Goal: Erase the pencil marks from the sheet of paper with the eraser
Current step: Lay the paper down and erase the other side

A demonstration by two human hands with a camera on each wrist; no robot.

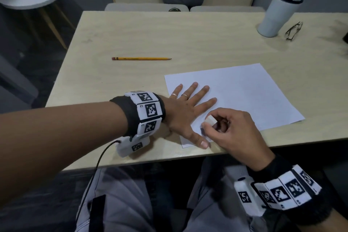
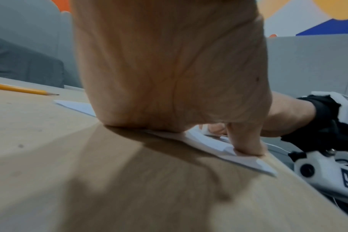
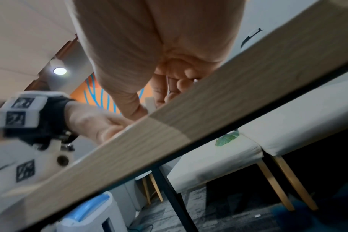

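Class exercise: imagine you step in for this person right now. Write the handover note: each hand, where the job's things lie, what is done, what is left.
Left hand: flat, fingers spread, pressing the sheet of paper onto the table near its front edge.
Right hand: pinches the white eraser, its lower end on the sheet's near-left corner beside the left thumb.
Pencil: lies apart on the table, beyond the sheet to the left.
Done: sheet pinned, eraser in place.
Left: no marks can be made out on the paper, so check it closely and rub out any that remain.
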